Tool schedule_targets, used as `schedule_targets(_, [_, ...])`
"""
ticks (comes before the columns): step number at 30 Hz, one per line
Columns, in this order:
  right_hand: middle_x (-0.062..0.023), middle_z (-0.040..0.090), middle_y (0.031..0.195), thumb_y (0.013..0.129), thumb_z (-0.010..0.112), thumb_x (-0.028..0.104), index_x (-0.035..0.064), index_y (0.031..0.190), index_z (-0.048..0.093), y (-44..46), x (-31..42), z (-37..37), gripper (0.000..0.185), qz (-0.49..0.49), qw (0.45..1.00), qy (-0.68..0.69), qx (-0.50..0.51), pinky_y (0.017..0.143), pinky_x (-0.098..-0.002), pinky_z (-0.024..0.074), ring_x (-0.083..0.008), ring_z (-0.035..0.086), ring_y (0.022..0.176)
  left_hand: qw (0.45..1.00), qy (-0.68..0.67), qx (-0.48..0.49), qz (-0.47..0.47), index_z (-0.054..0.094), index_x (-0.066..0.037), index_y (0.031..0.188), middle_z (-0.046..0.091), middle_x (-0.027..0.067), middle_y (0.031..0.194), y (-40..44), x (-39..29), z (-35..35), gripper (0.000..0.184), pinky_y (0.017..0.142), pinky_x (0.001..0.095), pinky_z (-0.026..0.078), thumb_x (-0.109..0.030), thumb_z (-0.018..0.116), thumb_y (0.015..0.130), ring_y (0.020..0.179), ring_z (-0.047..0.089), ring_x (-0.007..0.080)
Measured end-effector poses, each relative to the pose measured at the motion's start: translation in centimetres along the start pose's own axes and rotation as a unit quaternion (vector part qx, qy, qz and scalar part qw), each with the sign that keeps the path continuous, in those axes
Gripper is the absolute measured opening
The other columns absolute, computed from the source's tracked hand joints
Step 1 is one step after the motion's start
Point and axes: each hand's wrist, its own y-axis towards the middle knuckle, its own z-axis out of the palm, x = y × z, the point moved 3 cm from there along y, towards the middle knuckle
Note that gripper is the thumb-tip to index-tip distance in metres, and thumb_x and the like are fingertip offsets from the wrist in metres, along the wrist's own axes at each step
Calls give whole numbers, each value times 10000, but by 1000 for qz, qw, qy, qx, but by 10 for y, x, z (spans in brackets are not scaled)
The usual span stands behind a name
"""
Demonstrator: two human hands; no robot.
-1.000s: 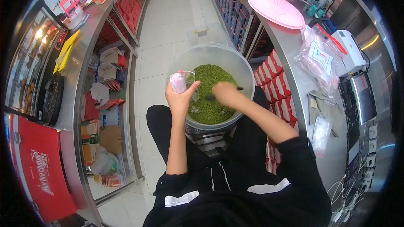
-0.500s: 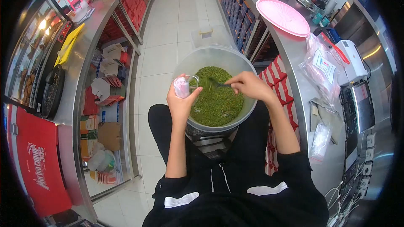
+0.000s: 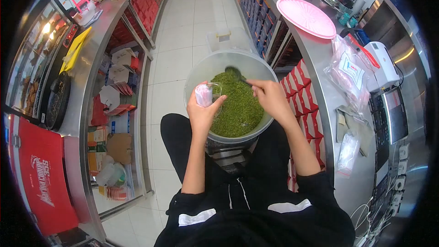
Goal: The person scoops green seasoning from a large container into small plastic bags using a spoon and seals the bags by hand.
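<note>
Holding a small white and pink roll (image 3: 204, 95) in the left hand (image 3: 200, 116), with fingers bent around it and the thumb stuck out to the side. By the roll and the thumb, a clear plastic loop (image 3: 216, 89), too see-through to tell just what. Pinching the handle of a dark spoon (image 3: 233, 72) between the thumb and fingers of the right hand (image 3: 271, 99). At the far side of the green bits (image 3: 238, 112), the round end of the spoon; hard to tell if touching them or just above. All around the green bits, a big round tub (image 3: 196, 74), set between two knees in black pants (image 3: 175, 135). Below the right hand's bench (image 3: 315, 55), rows of red and white boxes (image 3: 305, 98). Up on that bench, a round pink tray (image 3: 306, 17), a clear bag (image 3: 350, 71) and a white machine (image 3: 382, 65). On the other side, a yellow cloth-like thing (image 3: 75, 50) near a glass case (image 3: 39, 48) with lights, and below, a red box (image 3: 40, 176) with white letters.
</note>
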Motion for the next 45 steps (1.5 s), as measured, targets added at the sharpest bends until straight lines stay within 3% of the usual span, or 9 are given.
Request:
schedule_targets(4, [-161, 593, 896, 783, 555, 89, 22, 939, 634, 6, -6, 28, 187, -143, 984, -58, -85, 756, -335, 443, -288, 575, 838, 999, 13, 3, 41, 542, -5, 1066, 612, 84, 942, -3, -6, 3, 550, 751, 267, 458, -121, 791, 589, 841, 572, 134])
schedule_targets(7, [-132, 566, 958, 744, 613, 99, 22, 903, 633, 0, 31, 25, 178, -189, 970, 128, -87, 792, -335, 427, -276, 550, 903, 999, 6, 24, 43, 531, -1, 1072, 607, 95, 965, -5, -5, 8, 558, 771, 273, 454, -100, 782, 584, 872, 571, 142])
schedule_targets(12, [-107, 531, 996, 718, 631, 89, 25, 829, 614, 7, 20, 35, 129, -221, 972, 77, -32, 792, -344, 426, -263, 537, 909, 993, 57, 54, 89, 482, -1, 1144, 585, 113, 1036, -5, -12, 8, 618, 812, 286, 442, -73, 753, 594, 943, 557, 156])
schedule_targets(15, [-111, 554, 980, 718, 625, 32, -1, 809, 606, 1, 20, 28, 98, -268, 950, -31, -155, 746, -318, 445, -241, 560, 867, 993, 28, -60, 93, 445, -7, 1198, 566, 103, 1088, -2, -5, -2, 578, 817, 286, 437, -57, 698, 680, 956, 549, 161])
schedule_targets(17, [-115, 551, 961, 737, 596, 13, 5, 838, 599, -2, 21, 26, 101, -285, 948, 26, -139, 723, -310, 447, -238, 557, 837, 991, -98, 86, -19, 438, -9, 1216, 560, 88, 1109, 9, 9, 0, 477, 791, 271, 439, -51, 614, 774, 930, 548, 149])
schedule_targets(21, [-112, 558, 910, 769, 565, 9, 1, 880, 569, -5, 25, 27, 111, -268, 955, 89, -88, 681, -302, 448, -224, 569, 776, 987, -65, 140, -36, 605, 1, 954, 618, 29, 860, 9, 0, 8, 182, 621, 204, 427, -124, 593, 823, 748, 547, 79])
schedule_targets(27, [-93, 573, 723, 832, 511, 25, 1, 895, 532, -16, 27, 23, 71, -160, 965, 147, -145, 571, -269, 434, -165, 572, 621, 995, -84, 47, -40, 638, -39, 819, 558, -25, 663, 4, -6, 6, 164, 437, 188, 337, -198, 656, 787, 531, 454, 29])
schedule_targets(35, [-76, 537, 548, 788, 563, 66, -4, 775, 545, -19, 28, 21, 73, -53, 962, 269, 6, 463, -256, 397, -113, 556, 516, 983, -169, 14, -63, 645, -43, 799, 558, -32, 641, -2, -19, 1, 162, 443, 184, 347, -196, 679, 759, 518, 459, 32])
schedule_targets(45, [-48, 485, 549, 698, 600, 77, -18, 671, 521, -15, 51, 17, 127, -156, 970, 152, -108, 474, -227, 339, -65, 436, 519, 992, -115, 56, 17, 635, 9, 786, 581, -1, 662, -20, -37, 12, 157, 519, 206, 396, -143, 668, 765, 570, 494, 55])
